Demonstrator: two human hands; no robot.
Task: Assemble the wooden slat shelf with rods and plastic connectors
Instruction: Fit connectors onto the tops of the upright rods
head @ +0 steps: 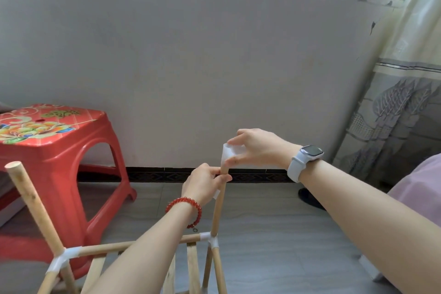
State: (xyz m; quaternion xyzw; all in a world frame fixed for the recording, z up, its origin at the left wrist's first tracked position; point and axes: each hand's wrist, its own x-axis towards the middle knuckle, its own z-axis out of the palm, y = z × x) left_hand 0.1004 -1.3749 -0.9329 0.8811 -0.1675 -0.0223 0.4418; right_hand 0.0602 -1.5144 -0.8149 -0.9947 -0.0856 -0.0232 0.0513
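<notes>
grey wall (191,67); red stool (55,150); curtain (405,102)

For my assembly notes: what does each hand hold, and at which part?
The left hand grips the upright wooden rod just below its top; the right hand pinches the white plastic connector by its sides at the rod's tip.

We saw two bare forearms with no sleeves on them. On the wrist behind our left hand (202,184) we wore a bracelet of round red beads (185,209), with a small dark charm hanging from its underside. On the wrist behind our right hand (259,148) we wore a smartwatch (307,154): a dark rectangular screen with rounded corners in a pale case, on a smooth pale grey band. Farther back from that wrist, a fold of pale pink clothing (422,181) showed.
</notes>
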